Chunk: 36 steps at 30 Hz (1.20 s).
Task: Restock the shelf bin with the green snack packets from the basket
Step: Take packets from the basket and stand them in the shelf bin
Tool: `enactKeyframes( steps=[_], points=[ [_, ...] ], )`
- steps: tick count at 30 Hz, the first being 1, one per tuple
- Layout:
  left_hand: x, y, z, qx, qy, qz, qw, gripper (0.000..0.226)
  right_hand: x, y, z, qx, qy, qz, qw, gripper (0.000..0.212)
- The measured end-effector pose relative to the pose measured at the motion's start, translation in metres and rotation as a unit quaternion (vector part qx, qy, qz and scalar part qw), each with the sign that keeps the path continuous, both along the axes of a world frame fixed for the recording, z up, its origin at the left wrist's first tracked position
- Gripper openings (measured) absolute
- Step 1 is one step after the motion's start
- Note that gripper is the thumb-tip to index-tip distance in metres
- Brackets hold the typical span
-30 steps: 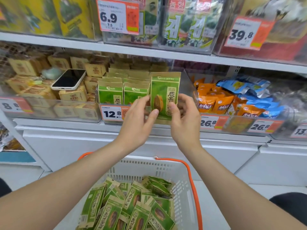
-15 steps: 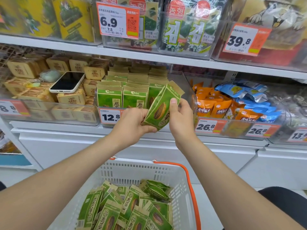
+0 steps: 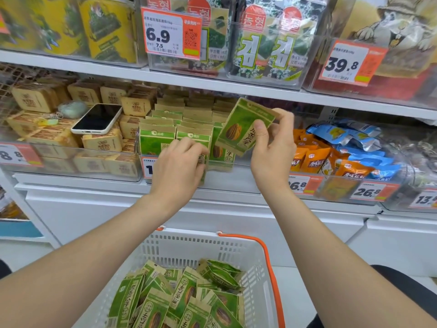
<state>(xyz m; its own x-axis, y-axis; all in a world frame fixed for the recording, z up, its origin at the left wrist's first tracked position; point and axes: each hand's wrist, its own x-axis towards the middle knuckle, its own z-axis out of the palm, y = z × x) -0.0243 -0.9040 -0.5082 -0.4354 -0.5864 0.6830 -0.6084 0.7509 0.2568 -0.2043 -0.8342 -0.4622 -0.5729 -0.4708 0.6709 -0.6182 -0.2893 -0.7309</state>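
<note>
My right hand [image 3: 272, 147] pinches a green snack packet [image 3: 241, 126], tilted to the right, in front of the clear shelf bin [image 3: 241, 159]. Several green packets [image 3: 157, 138] stand in rows inside that bin. My left hand [image 3: 178, 164] has its fingers curled round the front packet of the middle row [image 3: 194, 137] at the bin's front wall. Below, a white basket [image 3: 189, 247] with orange handles holds a heap of several more green packets [image 3: 179, 299].
A white phone [image 3: 97, 118] lies on brown boxed snacks [image 3: 101, 140] in the bin to the left. Orange and blue bags [image 3: 340, 152] fill the bin on the right. Seaweed packs [image 3: 267, 48] and price tags [image 3: 171, 34] sit on the shelf above.
My left hand let go of the packet and moved to the packets in the bin. My right hand lifted the packet up and tilted it further to the right.
</note>
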Motion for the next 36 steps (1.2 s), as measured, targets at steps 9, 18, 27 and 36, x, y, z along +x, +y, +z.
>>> enactKeyframes(
  steps=[9,18,27,36],
  points=[
    [-0.004,-0.015,-0.011,-0.061,-0.036,0.012,0.997,0.020,-0.001,-0.038,-0.021,0.269,0.081,-0.038,0.959,0.024],
    [-0.003,-0.016,-0.015,-0.071,-0.027,0.006,0.997,0.017,0.009,-0.042,-0.014,0.274,0.045,-0.092,0.956,0.051],
    [0.001,-0.011,-0.024,-0.111,-0.046,-0.013,0.993,0.019,0.010,-0.035,-0.028,0.296,0.137,-0.165,0.931,0.037],
    [0.003,-0.008,-0.054,-0.157,-0.132,-0.080,0.975,0.007,0.006,-0.011,-0.045,0.176,0.270,-0.185,0.928,0.014]
  ],
)
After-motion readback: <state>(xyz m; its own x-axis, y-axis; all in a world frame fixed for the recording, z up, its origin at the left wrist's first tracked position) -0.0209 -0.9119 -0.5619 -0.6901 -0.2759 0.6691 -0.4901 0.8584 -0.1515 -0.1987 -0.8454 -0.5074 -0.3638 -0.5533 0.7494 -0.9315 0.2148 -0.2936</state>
